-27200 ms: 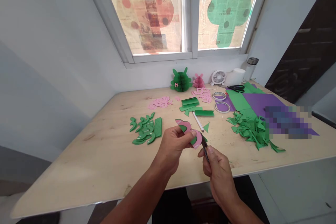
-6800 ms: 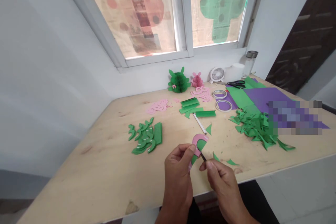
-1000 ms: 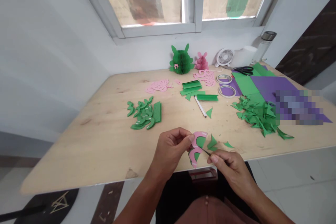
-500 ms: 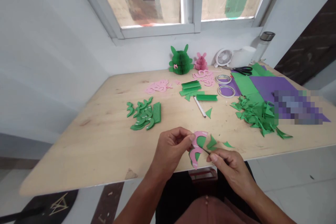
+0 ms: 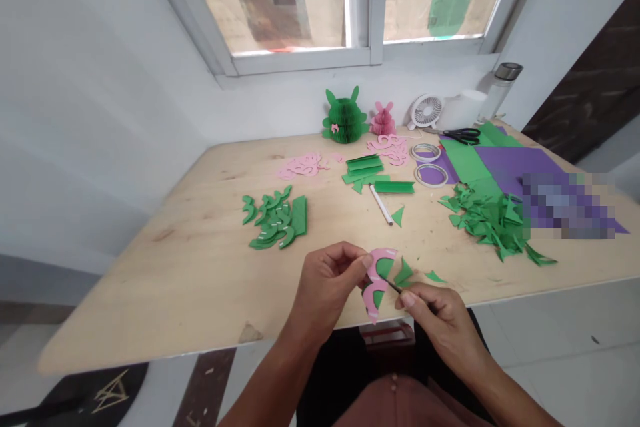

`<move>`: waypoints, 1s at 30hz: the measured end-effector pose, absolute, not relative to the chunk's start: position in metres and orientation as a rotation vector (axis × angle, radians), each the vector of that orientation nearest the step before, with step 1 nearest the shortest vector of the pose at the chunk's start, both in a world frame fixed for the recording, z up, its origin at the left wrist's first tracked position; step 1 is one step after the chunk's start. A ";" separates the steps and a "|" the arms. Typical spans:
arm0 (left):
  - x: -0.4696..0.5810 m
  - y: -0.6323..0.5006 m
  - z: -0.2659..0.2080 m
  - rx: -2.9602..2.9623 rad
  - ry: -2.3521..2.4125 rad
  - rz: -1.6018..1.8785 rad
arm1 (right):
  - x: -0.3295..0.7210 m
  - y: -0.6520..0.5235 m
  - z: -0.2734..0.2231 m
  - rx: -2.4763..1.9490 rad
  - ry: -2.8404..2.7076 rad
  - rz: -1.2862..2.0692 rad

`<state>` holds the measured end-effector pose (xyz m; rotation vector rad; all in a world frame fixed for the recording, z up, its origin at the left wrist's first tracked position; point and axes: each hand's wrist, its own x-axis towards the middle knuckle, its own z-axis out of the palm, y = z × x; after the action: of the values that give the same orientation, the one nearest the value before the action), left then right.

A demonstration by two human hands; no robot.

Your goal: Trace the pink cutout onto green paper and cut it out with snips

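Over the table's front edge, my left hand [image 5: 337, 270] pinches a pink curved paper cut-out [image 5: 374, 267] laid on green paper [image 5: 385, 268]. The pink piece has two scalloped arcs with small white marks, and green shows inside them. My right hand [image 5: 437, 313] is closed round small scissors [image 5: 393, 285]; their handles are hidden in the fingers. The dark blades point left and reach the green paper between the two arcs. Green scraps [image 5: 403, 271] lie just beyond the right hand.
Green cut curves [image 5: 275, 220] are piled left, green offcuts [image 5: 493, 220] right. Behind are pink cut-outs [image 5: 303, 165], folded green strips [image 5: 364, 164], a white pen [image 5: 381, 205], tape rolls [image 5: 431, 175], black scissors [image 5: 465, 135], purple sheets [image 5: 520, 167], paper figures [image 5: 345, 121] and a fan [image 5: 426, 110].
The scissor blades have shifted slightly up and left at the green paper, and the pink piece has tilted a little. Both hands keep their hold.
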<state>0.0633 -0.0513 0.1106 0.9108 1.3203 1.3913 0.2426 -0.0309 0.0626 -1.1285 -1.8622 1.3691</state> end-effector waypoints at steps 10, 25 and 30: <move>0.064 -0.051 0.108 0.894 1.302 1.402 | 0.244 -0.030 0.063 -1.105 -1.855 1.386; 0.066 -0.051 0.104 0.866 1.289 1.418 | 0.242 -0.031 0.064 -1.094 -1.819 1.421; 0.069 -0.053 0.104 0.853 1.291 1.428 | 0.242 -0.033 0.062 -1.094 -1.814 1.415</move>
<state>0.0687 -0.0529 0.1042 0.8535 1.2909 1.4283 0.2423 -0.0329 0.0616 -1.0944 -1.8140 1.4154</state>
